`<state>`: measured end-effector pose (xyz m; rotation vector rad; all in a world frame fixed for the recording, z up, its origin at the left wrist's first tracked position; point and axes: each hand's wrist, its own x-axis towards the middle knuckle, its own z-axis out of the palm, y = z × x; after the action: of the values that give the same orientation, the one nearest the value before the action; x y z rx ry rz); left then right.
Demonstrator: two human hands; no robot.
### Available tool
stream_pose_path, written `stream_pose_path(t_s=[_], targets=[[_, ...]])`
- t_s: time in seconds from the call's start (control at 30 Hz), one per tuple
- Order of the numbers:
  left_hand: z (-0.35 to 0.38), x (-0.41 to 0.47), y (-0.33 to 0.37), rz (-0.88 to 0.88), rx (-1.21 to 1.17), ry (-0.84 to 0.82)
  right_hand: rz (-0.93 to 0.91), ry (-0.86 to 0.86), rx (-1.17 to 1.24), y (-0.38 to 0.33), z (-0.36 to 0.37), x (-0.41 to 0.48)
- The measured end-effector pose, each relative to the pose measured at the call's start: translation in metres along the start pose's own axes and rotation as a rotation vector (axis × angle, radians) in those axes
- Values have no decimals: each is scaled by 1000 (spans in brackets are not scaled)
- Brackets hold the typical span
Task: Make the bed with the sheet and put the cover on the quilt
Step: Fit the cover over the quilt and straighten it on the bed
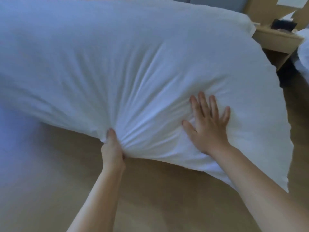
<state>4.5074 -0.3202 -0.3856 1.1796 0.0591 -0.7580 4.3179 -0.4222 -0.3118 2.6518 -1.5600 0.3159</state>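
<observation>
The white fabric [133, 56] fills most of my view, puffed up and lifted in the middle of the scene, its near edge hanging above the tan floor [150, 190] and its far side reaching towards the grey headboard [215, 2]. I cannot tell whether it is the sheet or the covered quilt. My left hand [112, 148] grips a bunched gather at the near edge, fingers curled tight round it, and creases fan out from that fist across the cloth. My right hand [207, 126] lies flat on the fabric just right of it, fingers straight and spread, pressing and holding nothing. I judge the step to be spreading and settling this layer. To do it well I would hold the left grip firm but ease the pull so the fan of creases relaxes, sweep the flat right palm outward towards the right edge to push air out, and let the cloth come down evenly instead of dragging it to one side. To the far right stands a wooden nightstand [275, 41] with a dark object [282, 25] on it, well apart from the hands.
</observation>
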Motion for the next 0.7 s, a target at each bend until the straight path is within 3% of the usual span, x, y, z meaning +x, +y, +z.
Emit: stream_pose_path(t_s=[0.17,0.33,0.47,0.6,0.7], targets=[[18,45,20,-182,-6,-64,-178,-15,-44,-50,-2,28],[-6,107,102,-117,-282,-1,-292,-44,-46,-127,7,90],[-18,106,160,-31,-201,60,-176,109,124,-163,6,115],[-56,97,141,-325,6,243,-144,-99,43,-190,1,95],[-57,98,160,-453,83,255,-133,-358,45,-216,-17,107]])
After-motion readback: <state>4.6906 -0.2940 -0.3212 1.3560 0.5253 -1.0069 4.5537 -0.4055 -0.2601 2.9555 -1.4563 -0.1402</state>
